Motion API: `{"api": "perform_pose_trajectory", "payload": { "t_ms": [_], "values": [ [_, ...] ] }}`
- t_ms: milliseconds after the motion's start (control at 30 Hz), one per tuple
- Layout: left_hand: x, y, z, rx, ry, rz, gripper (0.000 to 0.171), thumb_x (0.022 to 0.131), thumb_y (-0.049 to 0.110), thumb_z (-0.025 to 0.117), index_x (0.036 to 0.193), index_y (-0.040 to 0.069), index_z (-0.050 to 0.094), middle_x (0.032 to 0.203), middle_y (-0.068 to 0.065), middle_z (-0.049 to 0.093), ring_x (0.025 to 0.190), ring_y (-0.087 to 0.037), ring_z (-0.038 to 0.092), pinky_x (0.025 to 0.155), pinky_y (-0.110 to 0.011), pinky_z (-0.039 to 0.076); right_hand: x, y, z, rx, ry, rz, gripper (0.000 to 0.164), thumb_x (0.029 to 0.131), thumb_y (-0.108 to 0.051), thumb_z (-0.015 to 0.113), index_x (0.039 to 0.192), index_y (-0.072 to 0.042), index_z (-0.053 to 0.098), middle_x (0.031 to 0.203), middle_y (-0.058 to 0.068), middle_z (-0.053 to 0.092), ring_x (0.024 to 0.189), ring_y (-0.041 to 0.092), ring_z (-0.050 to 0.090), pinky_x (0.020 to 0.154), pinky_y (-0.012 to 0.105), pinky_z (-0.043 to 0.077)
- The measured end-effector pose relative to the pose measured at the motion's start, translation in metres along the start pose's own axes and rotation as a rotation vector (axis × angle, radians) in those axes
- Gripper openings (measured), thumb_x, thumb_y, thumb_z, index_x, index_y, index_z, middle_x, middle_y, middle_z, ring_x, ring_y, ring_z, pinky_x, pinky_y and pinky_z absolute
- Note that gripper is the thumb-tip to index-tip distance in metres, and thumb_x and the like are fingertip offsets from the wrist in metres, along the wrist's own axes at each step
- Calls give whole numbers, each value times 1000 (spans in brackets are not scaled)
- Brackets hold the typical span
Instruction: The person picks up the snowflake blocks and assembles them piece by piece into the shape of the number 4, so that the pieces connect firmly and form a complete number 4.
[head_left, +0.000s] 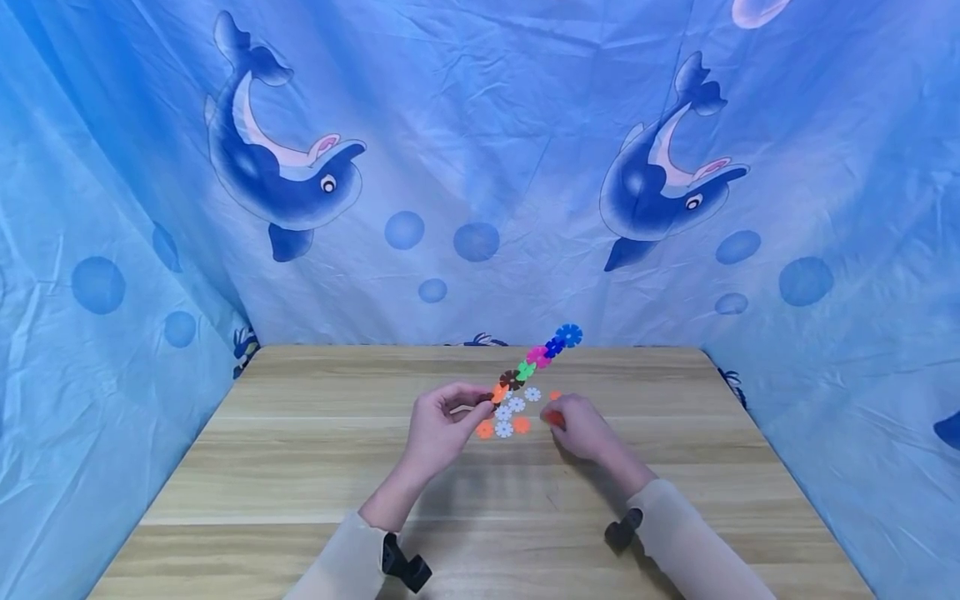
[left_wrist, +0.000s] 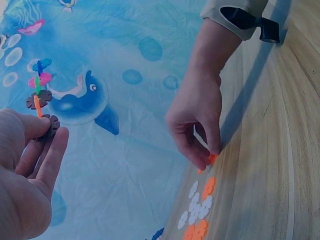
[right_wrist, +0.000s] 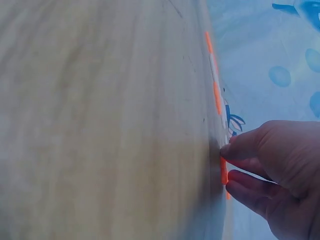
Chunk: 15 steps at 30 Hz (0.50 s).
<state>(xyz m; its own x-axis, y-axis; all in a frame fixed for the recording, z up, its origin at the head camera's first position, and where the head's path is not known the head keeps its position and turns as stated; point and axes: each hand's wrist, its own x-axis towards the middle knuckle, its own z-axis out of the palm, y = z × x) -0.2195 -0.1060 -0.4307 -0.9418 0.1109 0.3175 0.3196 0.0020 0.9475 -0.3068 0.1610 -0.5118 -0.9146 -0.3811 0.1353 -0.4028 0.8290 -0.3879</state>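
Observation:
My left hand point(head_left: 444, 427) pinches a brown notched snowflake disc point(left_wrist: 52, 127) at the lower end of a raised chain of interlocked discs. From there the chain runs through an orange disc point(left_wrist: 38, 106), another brown disc point(head_left: 512, 381), a green disc point(head_left: 526, 369), a pink disc point(head_left: 538, 357) and a dark blue disc point(head_left: 555, 347) to a lighter blue disc point(head_left: 569, 336) at its tip. Down at the tabletop, the thumb and fingers of my right hand point(head_left: 587, 429) pinch an orange snowflake disc point(right_wrist: 224, 171), which they partly cover.
Several loose white discs point(head_left: 504, 428) and orange discs point(head_left: 521, 425) lie between the hands on the wooden table point(head_left: 300, 500). Another orange disc point(head_left: 556, 395) lies just beyond the right hand. A blue dolphin-print curtain point(head_left: 480, 150) stands behind the table and along both sides.

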Motion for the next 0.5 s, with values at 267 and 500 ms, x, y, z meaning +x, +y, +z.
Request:
{"api": "perform_pose_trajectory", "payload": {
  "t_ms": [267,500],
  "values": [
    [2,-1,1,4,-1,4,17,95,3,79,111,3,79,110,-18,78,95,-17,78,85,-30,67,-3,3,-2,-5,7,28,24,89,-1,78,111,-9,80,114,11,76,115,32,70,105,51,58],
    [3,-1,1,-3,1,4,17,94,3,79,111,3,79,110,-16,79,95,-15,78,86,-29,67,-3,2,-5,78,-17,69,27,84,4,79,108,-8,78,99,3,73,91,17,67,85,37,62]
  ]
}}
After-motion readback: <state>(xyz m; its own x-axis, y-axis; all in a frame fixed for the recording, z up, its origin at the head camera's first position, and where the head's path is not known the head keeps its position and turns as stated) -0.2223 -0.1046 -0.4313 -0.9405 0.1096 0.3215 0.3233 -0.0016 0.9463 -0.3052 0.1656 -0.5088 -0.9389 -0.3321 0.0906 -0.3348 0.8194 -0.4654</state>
